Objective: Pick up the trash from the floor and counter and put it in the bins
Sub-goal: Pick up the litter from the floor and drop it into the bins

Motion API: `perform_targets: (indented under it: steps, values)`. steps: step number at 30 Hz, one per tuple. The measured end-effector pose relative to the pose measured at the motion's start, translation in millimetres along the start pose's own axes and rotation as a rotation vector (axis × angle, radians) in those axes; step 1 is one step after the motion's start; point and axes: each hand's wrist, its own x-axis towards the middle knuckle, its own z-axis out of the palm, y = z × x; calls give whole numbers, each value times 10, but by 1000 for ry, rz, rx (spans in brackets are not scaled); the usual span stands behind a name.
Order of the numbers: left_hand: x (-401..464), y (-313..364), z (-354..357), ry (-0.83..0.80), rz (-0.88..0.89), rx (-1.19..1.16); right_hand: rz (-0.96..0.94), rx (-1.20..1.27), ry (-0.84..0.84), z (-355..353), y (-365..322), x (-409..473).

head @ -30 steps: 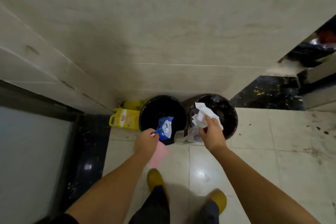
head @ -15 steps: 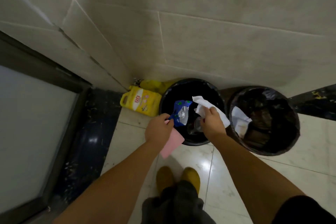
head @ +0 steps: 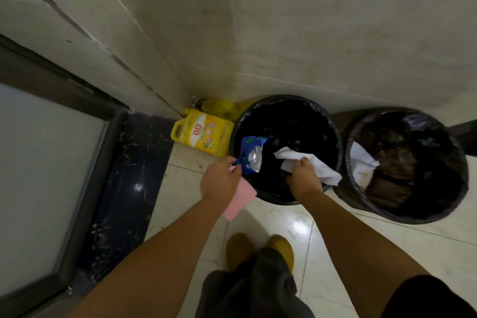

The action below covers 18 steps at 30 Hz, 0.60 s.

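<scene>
bins 2 (head: 285, 199) | wrappers 1 (head: 251, 155) | papers 2 (head: 309, 166) | jugs 1 (head: 204, 134)

It's dim down here. Glare spots shine on the floor (head: 296, 227) by my feet and the dark sill (head: 139, 186). Both bins (head: 284, 121) are black inside. Wall lines bow at the edges; everything looks slightly soft.

Left bin (head: 333, 142) mouth open from above, both hands and their trash over its near rim, right bin (head: 462, 162) mouth unobstructed, yellow jug (head: 204, 134) wedged between left bin and wall corner, floor (head: 438, 248) before right bin clear.
</scene>
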Motion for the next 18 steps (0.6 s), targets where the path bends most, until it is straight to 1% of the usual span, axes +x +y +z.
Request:
perform_targets:
  steps: [3,6,9,11,14,15,18]
  values:
    - [-185,302,-134,-32,28,15,-37,-59,15,-493,-9,-316]
    - [-350,728,-197,-88,86,40,-51,56,90,-1022,83,-744]
    - [-519,1262,-111,-144,154,61,-51,161,180,-1469,352,-1082]
    - [-617,1611,72,-191,188,57,-17,284,244,-1689,620,-1219]
    - [-675,2050,524,-284,189,30,104,561,317,-1911,1075,-1295]
    - [-670,2176,702,-312,184,27,142,621,324,-1931,1242,-1268]
    - [-543,2399,1276,-347,148,23,229,671,309,-1840,1696,-1044]
